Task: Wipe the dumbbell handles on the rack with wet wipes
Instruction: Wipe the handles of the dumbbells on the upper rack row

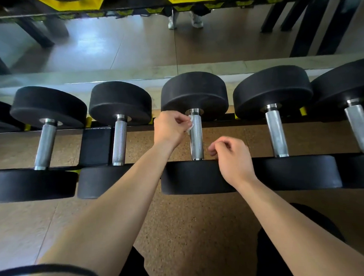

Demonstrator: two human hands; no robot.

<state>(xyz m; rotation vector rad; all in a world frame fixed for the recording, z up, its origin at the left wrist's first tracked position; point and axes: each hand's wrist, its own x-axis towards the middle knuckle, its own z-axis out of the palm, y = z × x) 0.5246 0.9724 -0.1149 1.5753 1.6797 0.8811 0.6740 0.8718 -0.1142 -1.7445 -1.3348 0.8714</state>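
Several black dumbbells with knurled steel handles lie side by side on a low black rack (94, 145). My left hand (169, 129) pinches a small white wet wipe (190, 123) against the far, left side of the middle dumbbell's handle (196, 141). Just right of that handle's near end, my right hand (232, 156) hovers over the near weight head with its fingers loosely curled and nothing in them. Only a small bit of the wipe shows past my fingers.
Neighbouring handles stand at left (119, 142) and right (277, 132). A mirror (132, 42) runs along the wall behind the rack and reflects the floor, rack legs and a person's shoes. Speckled brown floor (196, 230) lies below the rack, with my dark-clothed knees at the bottom.
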